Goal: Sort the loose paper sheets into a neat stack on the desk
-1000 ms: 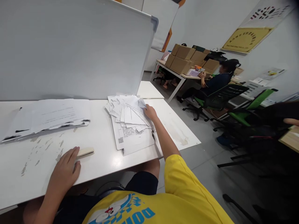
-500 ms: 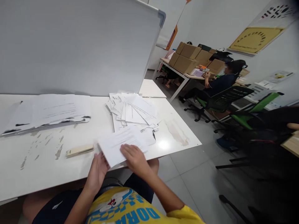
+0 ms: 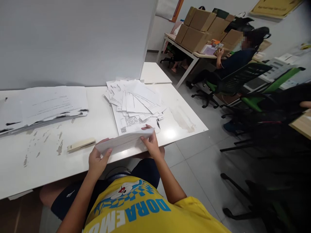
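Observation:
Both my hands hold one white sheet of paper (image 3: 123, 142) just above the near edge of the white table (image 3: 48, 161). My left hand (image 3: 98, 160) pinches its left end, thumb on top. My right hand (image 3: 150, 144) grips its right end, fingers curled round the edge. The sheet is seen nearly edge-on. Behind it lies a fanned pile of white slips and printed sheets (image 3: 134, 103). A cream stapler (image 3: 81, 144) rests on the table to the left of my left hand.
A spread stack of documents (image 3: 41, 108) lies at the table's far left. A grey partition (image 3: 73, 38) stands behind the table. To the right another person (image 3: 233, 58) sits at a desk with cardboard boxes (image 3: 201, 26), amid green-and-black chairs (image 3: 240, 84).
My right hand took a sheet from the fanned pile and brought it to the table's near edge. My left hand left the stapler and took the sheet's left end. The sheet has tipped nearly edge-on.

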Available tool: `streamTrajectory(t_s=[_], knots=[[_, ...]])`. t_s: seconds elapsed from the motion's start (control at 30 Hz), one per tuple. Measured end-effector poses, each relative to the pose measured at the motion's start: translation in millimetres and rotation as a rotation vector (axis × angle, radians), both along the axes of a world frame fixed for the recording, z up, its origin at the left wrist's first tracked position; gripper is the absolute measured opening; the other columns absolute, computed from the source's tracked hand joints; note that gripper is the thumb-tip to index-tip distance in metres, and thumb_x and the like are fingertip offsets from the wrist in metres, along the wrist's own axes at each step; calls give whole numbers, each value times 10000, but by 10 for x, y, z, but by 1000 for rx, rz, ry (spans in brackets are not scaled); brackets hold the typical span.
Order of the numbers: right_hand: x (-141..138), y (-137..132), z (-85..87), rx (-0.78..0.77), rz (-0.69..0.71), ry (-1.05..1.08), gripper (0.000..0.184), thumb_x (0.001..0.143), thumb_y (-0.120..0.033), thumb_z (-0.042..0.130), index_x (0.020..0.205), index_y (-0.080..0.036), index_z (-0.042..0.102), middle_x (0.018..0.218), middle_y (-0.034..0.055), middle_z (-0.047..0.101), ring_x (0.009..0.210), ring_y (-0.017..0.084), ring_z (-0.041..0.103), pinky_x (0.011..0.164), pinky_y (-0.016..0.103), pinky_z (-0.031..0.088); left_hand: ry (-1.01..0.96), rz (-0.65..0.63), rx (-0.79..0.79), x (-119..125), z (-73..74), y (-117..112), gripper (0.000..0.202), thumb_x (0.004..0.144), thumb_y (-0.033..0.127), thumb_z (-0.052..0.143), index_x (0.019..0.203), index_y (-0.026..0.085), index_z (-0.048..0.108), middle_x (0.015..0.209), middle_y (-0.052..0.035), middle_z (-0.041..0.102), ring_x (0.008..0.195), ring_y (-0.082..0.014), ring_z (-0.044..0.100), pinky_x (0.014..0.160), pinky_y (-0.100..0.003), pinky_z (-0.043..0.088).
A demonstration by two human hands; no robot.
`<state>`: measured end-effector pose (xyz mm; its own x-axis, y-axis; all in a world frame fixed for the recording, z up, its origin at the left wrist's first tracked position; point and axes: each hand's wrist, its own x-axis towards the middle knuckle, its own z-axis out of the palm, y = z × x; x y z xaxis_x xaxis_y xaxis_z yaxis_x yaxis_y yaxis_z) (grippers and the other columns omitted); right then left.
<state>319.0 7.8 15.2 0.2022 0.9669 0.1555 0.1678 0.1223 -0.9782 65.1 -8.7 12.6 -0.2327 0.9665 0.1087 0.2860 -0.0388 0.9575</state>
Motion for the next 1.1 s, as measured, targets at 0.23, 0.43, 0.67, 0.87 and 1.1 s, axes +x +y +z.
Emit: streamTrajectory(t_s=[0.23,0.43,0.67,0.87,1.1], knots=[[-60,29,-85,-51,57,10,244,879,-439,547,1029,-255,601,997,47,699,985,245,652,884,375,530,190,62,7,-12,-4,-85,496,817,566,605,1116,171,619,976,-99,701,910,-241,665,818,-377,560],[124,3,-39,-287,111,-21,342,816,-405,570,1118,-244,591,871,25,708,822,231,662,758,354,536,596,221,296,-291,209,-55,414,907,369,533,1249,137,555,1069,-137,640,1011,-252,598,950,-450,488],[-48,-21,-22,-334,120,-18,342,795,-406,562,1091,-240,607,828,22,694,794,228,655,757,357,539,956,15,301,-610,32,-139,454,914,146,396,1330,173,577,1323,-154,586,1319,-298,483,1127,-501,379],[-130,-13,-20,-387,111,158,372,730,-400,647,1054,-223,604,926,46,727,871,235,670,797,348,519,1020,45,377,-612,-26,-149,480,901,98,420,1354,153,570,1311,-173,596,1299,-301,485,1103,-478,402],[-75,-33,-84,-376,117,299,371,754,-377,691,1084,-228,615,942,38,746,872,225,678,828,346,506,1035,54,366,-599,-41,-155,485,897,97,453,1365,161,562,1327,-162,595,1291,-306,495,1094,-472,413]])
